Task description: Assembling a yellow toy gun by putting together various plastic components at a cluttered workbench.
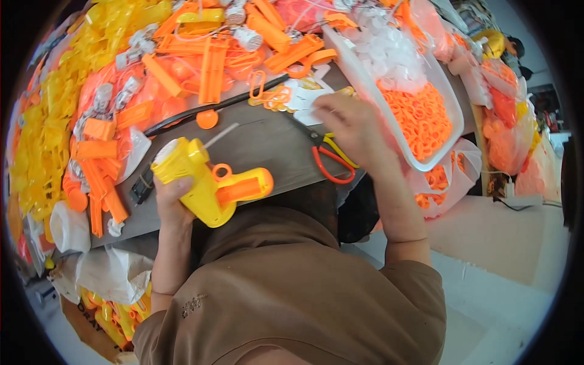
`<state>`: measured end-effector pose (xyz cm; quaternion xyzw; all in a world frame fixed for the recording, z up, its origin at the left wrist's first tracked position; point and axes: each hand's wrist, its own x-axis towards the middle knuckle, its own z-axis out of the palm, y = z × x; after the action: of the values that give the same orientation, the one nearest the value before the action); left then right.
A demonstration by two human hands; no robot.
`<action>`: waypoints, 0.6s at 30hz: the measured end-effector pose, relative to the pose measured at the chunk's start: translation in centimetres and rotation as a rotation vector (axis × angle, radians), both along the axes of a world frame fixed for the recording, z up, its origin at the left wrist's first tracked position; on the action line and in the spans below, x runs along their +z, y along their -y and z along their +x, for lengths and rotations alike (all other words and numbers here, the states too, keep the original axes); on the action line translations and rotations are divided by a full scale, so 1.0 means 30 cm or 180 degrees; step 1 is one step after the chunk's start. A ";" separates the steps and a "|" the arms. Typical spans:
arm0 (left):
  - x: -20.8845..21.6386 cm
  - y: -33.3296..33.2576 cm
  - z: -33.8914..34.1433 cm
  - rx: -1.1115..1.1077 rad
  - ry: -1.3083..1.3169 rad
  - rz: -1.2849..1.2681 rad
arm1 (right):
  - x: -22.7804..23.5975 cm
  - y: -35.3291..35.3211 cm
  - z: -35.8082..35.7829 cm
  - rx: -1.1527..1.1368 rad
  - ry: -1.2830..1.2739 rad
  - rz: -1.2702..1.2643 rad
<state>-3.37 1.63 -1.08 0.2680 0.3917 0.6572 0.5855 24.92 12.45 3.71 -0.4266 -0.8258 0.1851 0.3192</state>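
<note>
Step in hand looks like a small-part pickup: best keep the yellow plastic body (210, 198) steady, orange insert (234, 192) facing up, and keep right fingers clear of the scissors (333, 161). Body sits over the table's (274, 137) near edge, tilted. Left hand (172, 198) wraps it, thumb on the side. Right hand (351, 125), blurred, fingers curled beside white paper pieces (304, 97); can't tell whether it's gripping anything.
</note>
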 end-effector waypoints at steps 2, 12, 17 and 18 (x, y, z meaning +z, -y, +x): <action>0.020 0.006 0.018 -0.0197 -0.0011 -0.0026 | -0.099 -0.007 -0.091 0.0399 0.0161 -0.0378; 0.191 0.089 0.061 -0.1063 -0.1419 0.0493 | -0.150 0.010 -0.456 0.2046 0.0201 -0.0038; 0.220 0.132 0.051 -0.1020 -0.1655 0.1496 | -0.136 0.054 -0.603 0.2338 0.0608 0.0238; 0.214 0.139 0.041 -0.1024 -0.1607 0.1535 | -0.135 0.069 -0.621 0.2315 0.0664 0.0243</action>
<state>-2.13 -2.54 5.33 0.6094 0.3108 0.5435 0.4864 6.30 10.39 -0.34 -0.1101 -0.9576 0.2109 0.1625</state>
